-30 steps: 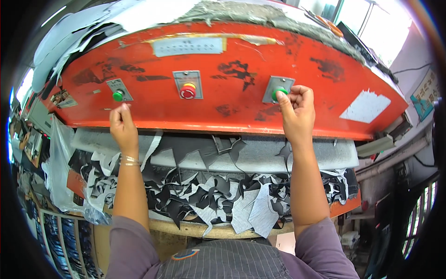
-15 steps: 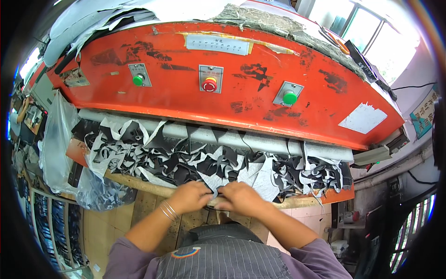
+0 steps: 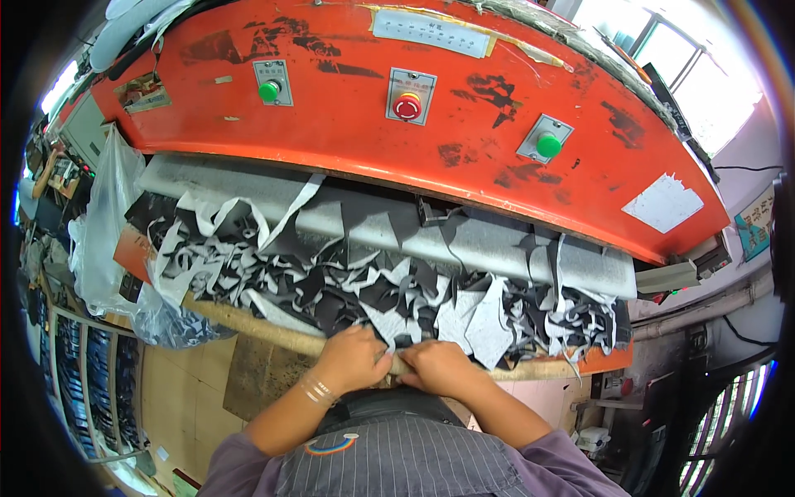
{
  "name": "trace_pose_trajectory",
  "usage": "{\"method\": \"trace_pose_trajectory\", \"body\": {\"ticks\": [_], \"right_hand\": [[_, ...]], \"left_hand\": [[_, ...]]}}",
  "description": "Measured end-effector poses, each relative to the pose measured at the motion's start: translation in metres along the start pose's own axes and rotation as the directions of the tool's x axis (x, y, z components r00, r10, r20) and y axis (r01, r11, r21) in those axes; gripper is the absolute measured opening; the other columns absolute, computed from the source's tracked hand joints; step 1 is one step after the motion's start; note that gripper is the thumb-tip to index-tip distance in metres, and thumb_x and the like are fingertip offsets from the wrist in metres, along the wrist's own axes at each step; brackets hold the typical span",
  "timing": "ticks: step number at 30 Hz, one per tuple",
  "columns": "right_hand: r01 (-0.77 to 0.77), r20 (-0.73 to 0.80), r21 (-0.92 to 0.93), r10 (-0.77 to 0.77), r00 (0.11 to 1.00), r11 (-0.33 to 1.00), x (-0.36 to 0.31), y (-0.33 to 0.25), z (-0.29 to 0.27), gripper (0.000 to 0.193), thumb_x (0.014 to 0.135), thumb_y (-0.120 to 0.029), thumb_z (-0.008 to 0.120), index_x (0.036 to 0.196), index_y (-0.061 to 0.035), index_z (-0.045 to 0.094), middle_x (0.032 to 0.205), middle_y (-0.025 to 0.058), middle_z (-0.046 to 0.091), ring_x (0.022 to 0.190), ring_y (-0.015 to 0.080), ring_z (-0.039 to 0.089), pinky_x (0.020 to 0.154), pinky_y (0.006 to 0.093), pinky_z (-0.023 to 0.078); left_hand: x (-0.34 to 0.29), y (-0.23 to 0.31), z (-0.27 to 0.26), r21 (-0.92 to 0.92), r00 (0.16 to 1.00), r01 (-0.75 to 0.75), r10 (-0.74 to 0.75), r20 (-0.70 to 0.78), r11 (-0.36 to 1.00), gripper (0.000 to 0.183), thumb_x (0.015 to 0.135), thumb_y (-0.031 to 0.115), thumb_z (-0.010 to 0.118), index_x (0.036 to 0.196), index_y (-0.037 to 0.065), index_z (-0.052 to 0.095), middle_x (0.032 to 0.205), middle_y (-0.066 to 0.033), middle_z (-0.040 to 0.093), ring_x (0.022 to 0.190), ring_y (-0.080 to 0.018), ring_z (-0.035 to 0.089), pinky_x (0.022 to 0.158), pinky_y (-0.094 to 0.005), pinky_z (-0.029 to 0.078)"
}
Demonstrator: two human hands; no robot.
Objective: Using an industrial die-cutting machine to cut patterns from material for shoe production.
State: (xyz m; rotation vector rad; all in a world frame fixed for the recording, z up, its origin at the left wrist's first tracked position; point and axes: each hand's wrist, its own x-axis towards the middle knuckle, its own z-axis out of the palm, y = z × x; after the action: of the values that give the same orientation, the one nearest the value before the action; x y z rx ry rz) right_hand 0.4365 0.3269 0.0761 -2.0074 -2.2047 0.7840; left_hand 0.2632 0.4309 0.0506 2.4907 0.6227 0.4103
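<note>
My left hand and my right hand are close together at the front rail of a red machine. Both have curled fingers, and whatever they pinch between them is hidden. A metal bangle circles my left wrist. Just beyond my fingers lies a heap of black and grey-white sheet offcuts, curled and tangled. A larger pale piece rests on the heap beyond my right hand.
Behind the heap runs a pale padded bed under the red machine front. That front carries two green buttons and a red stop button. A clear plastic bag hangs at left; a rack stands below it.
The view has tilted and shifted, showing more of the pale bed. My hands remain together at the rail; a small dark-and-grey piece visible between them before is now hidden.
</note>
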Motion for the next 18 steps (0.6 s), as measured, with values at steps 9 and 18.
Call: {"method": "trace_pose_trajectory", "body": {"ticks": [9, 18], "right_hand": [[-0.439, -0.494, 0.11, 0.432, 0.754, 0.892, 0.158, 0.114, -0.14, 0.078, 0.078, -0.055, 0.07, 0.126, 0.0042, 0.052, 0.118, 0.0214, 0.061, 0.114, 0.0366, 0.055, 0.092, 0.0436, 0.048], [-0.44, -0.374, 0.422, 0.594, 0.712, 0.792, 0.207, 0.15, -0.153, 0.073, 0.073, -0.038, 0.073, 0.13, -0.0026, 0.045, 0.125, 0.0209, 0.054, 0.12, 0.0283, 0.048, 0.092, 0.042, 0.047]], "left_hand": [[0.151, -0.058, -0.034, -0.797, 0.951, 0.308, -0.184, 0.248, 0.519, 0.023, 0.095, 0.019, 0.057, 0.107, 0.001, 0.066, 0.083, -0.0009, 0.067, 0.072, -0.008, 0.06, 0.066, -0.0241, 0.049], [0.248, -0.099, 0.004, -0.917, 0.878, 0.358, -0.398, 0.266, 0.177, 0.042, 0.097, 0.015, 0.052, 0.135, 0.001, 0.042, 0.123, -0.014, 0.054, 0.092, -0.017, 0.061, 0.077, -0.0283, 0.052]]}}
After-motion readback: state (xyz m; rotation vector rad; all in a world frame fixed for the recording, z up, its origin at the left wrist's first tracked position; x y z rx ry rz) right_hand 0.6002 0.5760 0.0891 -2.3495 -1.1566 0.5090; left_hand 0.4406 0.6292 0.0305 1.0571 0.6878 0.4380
